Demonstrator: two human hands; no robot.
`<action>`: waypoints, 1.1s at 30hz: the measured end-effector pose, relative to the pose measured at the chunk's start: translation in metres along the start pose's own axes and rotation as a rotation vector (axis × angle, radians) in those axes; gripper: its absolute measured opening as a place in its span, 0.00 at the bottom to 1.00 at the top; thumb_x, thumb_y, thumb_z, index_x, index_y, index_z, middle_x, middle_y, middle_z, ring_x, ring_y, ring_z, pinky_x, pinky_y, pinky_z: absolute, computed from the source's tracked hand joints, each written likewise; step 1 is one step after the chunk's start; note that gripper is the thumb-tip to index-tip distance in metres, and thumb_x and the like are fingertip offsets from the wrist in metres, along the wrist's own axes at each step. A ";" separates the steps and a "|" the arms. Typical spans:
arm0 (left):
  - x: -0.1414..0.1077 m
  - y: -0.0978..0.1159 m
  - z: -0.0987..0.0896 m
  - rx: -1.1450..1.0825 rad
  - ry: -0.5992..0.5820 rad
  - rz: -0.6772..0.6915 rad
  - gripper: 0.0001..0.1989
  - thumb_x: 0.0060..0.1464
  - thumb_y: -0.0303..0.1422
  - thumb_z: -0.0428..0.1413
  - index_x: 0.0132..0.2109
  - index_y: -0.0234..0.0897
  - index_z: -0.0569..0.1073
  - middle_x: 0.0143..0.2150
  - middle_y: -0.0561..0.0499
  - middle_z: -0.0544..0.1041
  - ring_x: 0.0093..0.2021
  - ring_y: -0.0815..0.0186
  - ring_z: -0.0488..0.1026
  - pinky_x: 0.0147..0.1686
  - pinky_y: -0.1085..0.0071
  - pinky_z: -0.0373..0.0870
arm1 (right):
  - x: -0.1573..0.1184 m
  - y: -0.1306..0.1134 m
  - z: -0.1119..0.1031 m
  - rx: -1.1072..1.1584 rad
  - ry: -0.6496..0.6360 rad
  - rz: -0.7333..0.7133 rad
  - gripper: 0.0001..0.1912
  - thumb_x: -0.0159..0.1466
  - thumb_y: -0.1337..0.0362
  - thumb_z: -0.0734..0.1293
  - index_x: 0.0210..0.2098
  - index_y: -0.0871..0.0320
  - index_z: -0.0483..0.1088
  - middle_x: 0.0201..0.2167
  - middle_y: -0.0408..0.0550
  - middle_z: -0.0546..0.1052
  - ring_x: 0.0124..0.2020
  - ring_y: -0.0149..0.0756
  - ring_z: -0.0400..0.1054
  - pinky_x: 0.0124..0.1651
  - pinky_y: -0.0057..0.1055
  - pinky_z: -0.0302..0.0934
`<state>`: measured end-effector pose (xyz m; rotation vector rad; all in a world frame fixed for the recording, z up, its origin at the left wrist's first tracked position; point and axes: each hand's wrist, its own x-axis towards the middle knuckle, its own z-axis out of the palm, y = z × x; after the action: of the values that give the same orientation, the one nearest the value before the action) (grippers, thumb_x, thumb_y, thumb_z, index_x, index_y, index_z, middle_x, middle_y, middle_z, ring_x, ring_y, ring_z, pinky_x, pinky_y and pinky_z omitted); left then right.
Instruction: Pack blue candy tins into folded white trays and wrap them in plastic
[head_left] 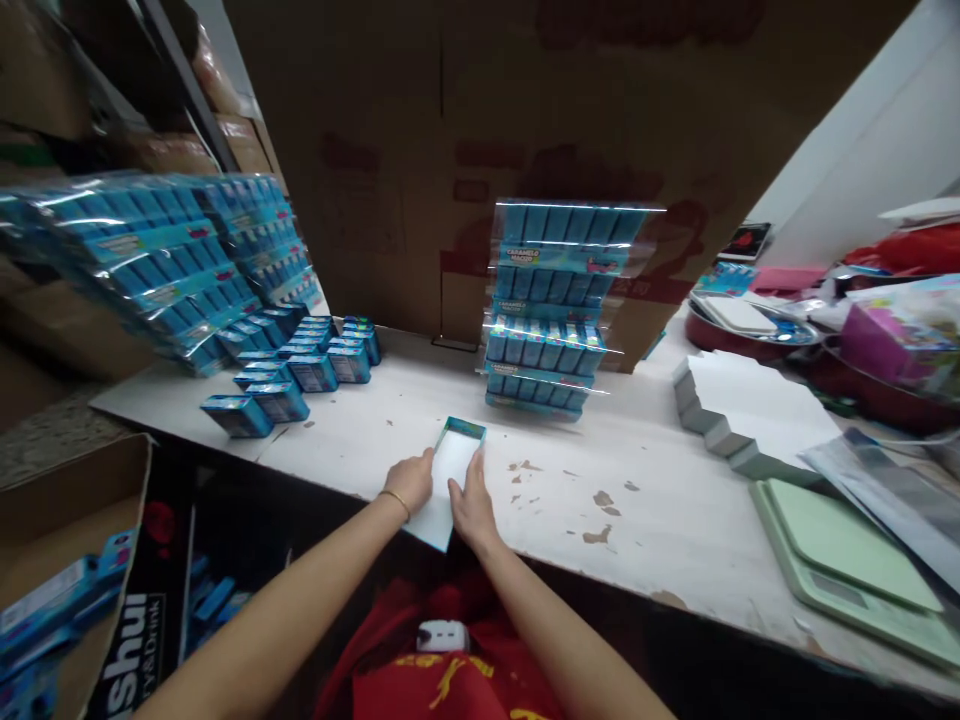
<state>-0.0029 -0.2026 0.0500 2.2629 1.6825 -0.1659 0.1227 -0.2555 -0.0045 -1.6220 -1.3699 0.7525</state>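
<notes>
A person's left hand [411,482] and right hand [471,505], fingers loosely curled, grip a flat white-and-blue carton [448,478] at the table's [675,500] near edge. It overhangs; a loosened grip could drop it floorward.

Bare arms, red top, one thin bangle.

Both forearms come into view uncovered from elbow to wrist, no sleeves showing on either side. The left hand [410,482] carries a slim gold-coloured bangle [395,499] right at the wrist, a single fine band with no charm that can be made out. The right hand [471,505] is plain, no ring, watch or strap to see. Fingernails are too small here to tell anything about. Down at the bottom edge sits a bright red garment [442,680] with yellow-gold printed markings across the front, their shape unreadable, and a small white patch [441,634] near the top of it.
</notes>
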 end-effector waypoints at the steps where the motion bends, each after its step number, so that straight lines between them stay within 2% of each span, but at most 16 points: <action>1: -0.001 0.005 0.002 -0.006 0.014 -0.016 0.19 0.51 0.25 0.42 0.52 0.32 0.60 0.38 0.38 0.74 0.40 0.54 0.72 0.38 0.60 0.65 | 0.003 0.000 0.008 0.005 -0.001 0.001 0.37 0.57 0.67 0.56 0.62 0.66 0.35 0.63 0.55 0.42 0.63 0.39 0.32 0.62 0.42 0.37; 3: -0.005 0.010 0.005 -0.031 0.041 -0.052 0.19 0.51 0.25 0.42 0.51 0.30 0.61 0.39 0.36 0.73 0.40 0.54 0.71 0.38 0.60 0.65 | 0.010 0.001 0.013 0.001 -0.057 -0.004 0.37 0.55 0.71 0.55 0.62 0.65 0.35 0.63 0.54 0.42 0.62 0.39 0.34 0.62 0.41 0.35; 6: -0.012 0.001 0.001 -0.091 0.067 -0.089 0.19 0.53 0.31 0.43 0.51 0.29 0.61 0.37 0.36 0.74 0.39 0.54 0.72 0.37 0.61 0.66 | 0.021 0.003 0.000 -0.100 -0.157 -0.053 0.36 0.57 0.66 0.56 0.62 0.63 0.37 0.62 0.55 0.46 0.62 0.42 0.39 0.62 0.44 0.38; 9: -0.016 -0.035 -0.004 -0.305 0.213 -0.052 0.27 0.54 0.42 0.43 0.56 0.30 0.56 0.40 0.38 0.72 0.40 0.56 0.71 0.40 0.63 0.66 | 0.039 -0.006 -0.010 -0.252 -0.107 -0.215 0.36 0.59 0.58 0.57 0.62 0.61 0.38 0.62 0.54 0.44 0.62 0.42 0.38 0.61 0.46 0.40; 12: -0.014 -0.089 -0.005 -0.544 0.469 -0.046 0.27 0.55 0.44 0.42 0.57 0.33 0.55 0.45 0.41 0.68 0.45 0.59 0.68 0.45 0.62 0.64 | 0.077 -0.036 0.002 -0.319 -0.122 -0.398 0.35 0.59 0.57 0.58 0.61 0.57 0.39 0.62 0.52 0.47 0.62 0.41 0.39 0.60 0.46 0.43; 16: -0.009 -0.164 -0.008 -0.559 0.741 -0.200 0.24 0.55 0.40 0.44 0.56 0.35 0.55 0.49 0.39 0.64 0.52 0.56 0.61 0.51 0.56 0.58 | 0.146 -0.094 0.055 -0.333 -0.256 -0.440 0.39 0.56 0.55 0.62 0.61 0.60 0.42 0.61 0.56 0.49 0.62 0.42 0.41 0.60 0.44 0.43; 18: -0.009 -0.198 -0.013 -0.539 0.945 -0.314 0.27 0.53 0.41 0.48 0.57 0.37 0.52 0.54 0.38 0.59 0.56 0.54 0.56 0.54 0.54 0.54 | 0.171 -0.121 0.089 -0.328 -0.282 -0.454 0.38 0.55 0.54 0.63 0.60 0.62 0.46 0.61 0.57 0.49 0.62 0.43 0.40 0.60 0.44 0.42; 20: -0.010 -0.235 -0.018 -0.555 1.132 -0.440 0.36 0.48 0.44 0.53 0.59 0.36 0.48 0.57 0.37 0.54 0.59 0.53 0.50 0.56 0.54 0.50 | 0.183 -0.140 0.126 -0.261 -0.331 -0.517 0.37 0.54 0.53 0.65 0.58 0.61 0.50 0.60 0.57 0.51 0.61 0.43 0.42 0.60 0.43 0.42; 22: -0.010 -0.277 -0.022 -0.654 1.199 -0.466 0.45 0.43 0.47 0.56 0.61 0.34 0.42 0.60 0.36 0.48 0.61 0.52 0.45 0.58 0.55 0.45 | 0.181 -0.149 0.163 -0.125 -0.426 -0.559 0.38 0.52 0.52 0.66 0.57 0.61 0.52 0.58 0.57 0.55 0.59 0.42 0.47 0.60 0.41 0.44; 24: -0.007 -0.324 -0.023 -0.814 1.122 -0.352 0.52 0.38 0.50 0.58 0.61 0.33 0.37 0.62 0.34 0.43 0.62 0.52 0.41 0.59 0.55 0.42 | 0.174 -0.149 0.200 0.027 -0.523 -0.485 0.42 0.48 0.51 0.69 0.57 0.59 0.51 0.57 0.57 0.58 0.57 0.42 0.51 0.58 0.41 0.48; 26: 0.001 -0.366 -0.024 -0.980 0.920 -0.190 0.57 0.34 0.52 0.59 0.62 0.34 0.35 0.63 0.34 0.41 0.63 0.52 0.39 0.59 0.55 0.41 | 0.168 -0.144 0.234 0.149 -0.591 -0.336 0.47 0.43 0.50 0.71 0.57 0.58 0.50 0.56 0.57 0.58 0.57 0.44 0.52 0.57 0.43 0.49; 28: 0.014 -0.398 -0.028 -1.109 0.686 -0.073 0.61 0.30 0.53 0.60 0.62 0.35 0.32 0.64 0.33 0.38 0.63 0.52 0.36 0.58 0.54 0.41 | 0.168 -0.140 0.262 0.257 -0.641 -0.212 0.51 0.39 0.51 0.73 0.57 0.58 0.50 0.56 0.57 0.58 0.58 0.46 0.51 0.57 0.45 0.48; 30: 0.028 -0.415 -0.035 -1.206 0.507 0.003 0.64 0.28 0.53 0.61 0.62 0.37 0.31 0.64 0.35 0.33 0.63 0.53 0.33 0.58 0.55 0.40 | 0.172 -0.141 0.283 0.370 -0.697 -0.149 0.55 0.37 0.51 0.74 0.59 0.57 0.46 0.58 0.58 0.55 0.58 0.48 0.50 0.56 0.47 0.49; 33: 0.046 -0.417 -0.050 -1.346 0.342 0.122 0.63 0.27 0.52 0.62 0.63 0.40 0.32 0.65 0.41 0.32 0.63 0.53 0.34 0.58 0.56 0.42 | 0.177 -0.149 0.304 0.541 -0.784 -0.113 0.60 0.39 0.50 0.73 0.61 0.54 0.35 0.59 0.55 0.53 0.56 0.47 0.53 0.53 0.48 0.53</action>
<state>-0.3896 -0.0371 0.0084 1.3197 1.1192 1.0866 -0.1691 -0.0097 0.0059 -0.8282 -1.5627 1.6303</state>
